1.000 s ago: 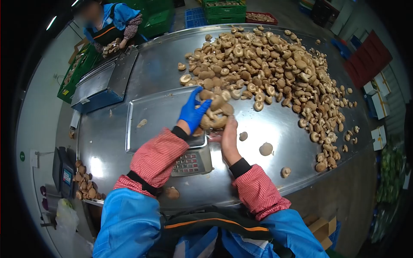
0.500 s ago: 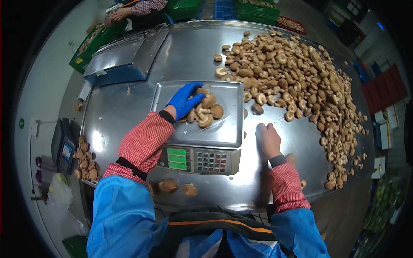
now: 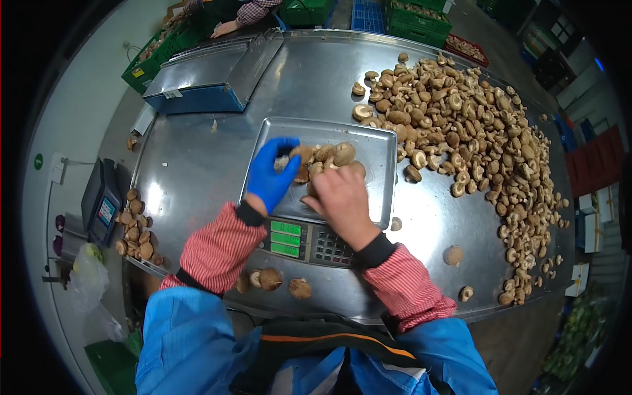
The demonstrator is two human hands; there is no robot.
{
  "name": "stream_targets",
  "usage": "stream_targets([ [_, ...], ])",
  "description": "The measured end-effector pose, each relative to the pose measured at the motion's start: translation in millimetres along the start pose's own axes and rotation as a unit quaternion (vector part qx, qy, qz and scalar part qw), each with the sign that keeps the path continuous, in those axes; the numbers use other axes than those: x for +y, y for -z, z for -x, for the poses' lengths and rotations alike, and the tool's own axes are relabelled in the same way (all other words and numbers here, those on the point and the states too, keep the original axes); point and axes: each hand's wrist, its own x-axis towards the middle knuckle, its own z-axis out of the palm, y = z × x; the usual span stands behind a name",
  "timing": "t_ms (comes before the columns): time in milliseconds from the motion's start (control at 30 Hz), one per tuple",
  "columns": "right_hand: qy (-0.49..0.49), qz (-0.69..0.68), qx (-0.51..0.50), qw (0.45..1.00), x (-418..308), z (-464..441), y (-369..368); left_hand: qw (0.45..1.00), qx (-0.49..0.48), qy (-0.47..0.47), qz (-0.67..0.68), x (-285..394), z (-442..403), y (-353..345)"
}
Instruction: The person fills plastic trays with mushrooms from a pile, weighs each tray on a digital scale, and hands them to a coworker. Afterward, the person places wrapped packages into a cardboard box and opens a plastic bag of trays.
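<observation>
A cluster of brown mushrooms [image 3: 343, 154] lies on the metal pan [image 3: 372, 197] of a weighing scale. My left hand [image 3: 271, 176], in a blue glove, curves around the cluster's left side with thumb and fingers apart; a mushroom [image 3: 301, 154] is close to its fingertips. From the near right, my bare right hand [image 3: 342, 197] reaches over the pan, its fingers bent down on the mushrooms. Those fingertips are partly hidden, so exactly which mushrooms they touch is unclear. Green digits glow on the scale's display [image 3: 286, 238], beside a keypad [image 3: 329, 247] partly covered by my right wrist.
A large mushroom heap [image 3: 461, 125] spreads over the right of the steel table [image 3: 197, 164]. Loose mushrooms [image 3: 270, 279] lie before the scale, others [image 3: 138, 237] at the left edge. A metal box [image 3: 197, 79] stands back left. Behind it shows another person's hand [image 3: 225, 28].
My right hand has moved from the tabletop right of the scale onto the mushrooms in the pan. My left hand has drawn back slightly from the cluster. The display digits have changed.
</observation>
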Motion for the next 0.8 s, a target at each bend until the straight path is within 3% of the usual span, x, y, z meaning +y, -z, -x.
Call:
stream_targets([
  [100, -0.005, -0.006, 0.057, 0.998, 4.0, 7.8, -12.1, 0.996, -0.063, 0.009, -0.065, -11.0, 36.5, 6.1],
  [133, -0.046, -0.007, 0.048, 0.998, 8.8, 15.4, -2.9, 0.994, -0.066, -0.018, -0.088, -15.7, 39.5, 4.2],
  [167, -0.055, 0.018, 0.141, 0.988, 20.0, 23.8, 3.5, 0.991, -0.069, -0.041, -0.110, -17.9, 46.4, 0.9],
  [200, -0.095, 0.055, 0.154, 0.982, 37.7, 37.7, 13.1, 0.986, -0.073, -0.064, -0.132, -20.9, 52.9, -1.7],
  [267, -0.220, 0.139, 0.113, 0.959, 77.6, 71.1, 25.9, 0.990, -0.066, -0.044, -0.118, -23.8, 59.0, -4.3],
  [333, -0.375, 0.187, -0.055, 0.906, 97.6, 105.6, 32.2, 0.997, -0.038, -0.017, -0.072, -15.6, 65.2, -5.6],
  [400, -0.422, 0.105, -0.125, 0.892, 107.0, 131.5, 22.5, 0.999, -0.008, 0.051, -0.014, -14.1, 69.9, 2.2],
  [467, -0.355, -0.045, -0.142, 0.923, 131.2, 160.6, 0.4, 0.993, 0.016, 0.113, 0.042, -16.0, 76.1, 12.7],
  [500, -0.351, -0.089, -0.074, 0.929, 135.5, 170.0, -9.0, 0.987, 0.025, 0.142, 0.068, -20.1, 77.0, 19.4],
  [600, -0.489, -0.183, 0.007, 0.853, 145.1, 172.4, -10.9, 0.979, 0.037, 0.179, 0.093, -31.9, 78.7, 38.3],
  [633, -0.482, -0.180, 0.051, 0.856, 149.9, 169.3, -6.1, 0.974, 0.033, 0.199, 0.098, -32.6, 78.2, 45.2],
  [667, -0.520, -0.226, 0.072, 0.820, 156.2, 167.5, 2.7, 0.969, 0.030, 0.221, 0.105, -32.1, 79.5, 49.8],
  [700, -0.515, -0.298, 0.106, 0.797, 154.2, 155.9, 14.0, 0.966, 0.032, 0.230, 0.111, -29.4, 79.5, 52.4],
  [800, -0.454, -0.365, 0.106, 0.806, 126.8, 100.6, 47.5, 0.964, 0.029, 0.253, 0.082, -43.3, 82.2, 49.9],
])
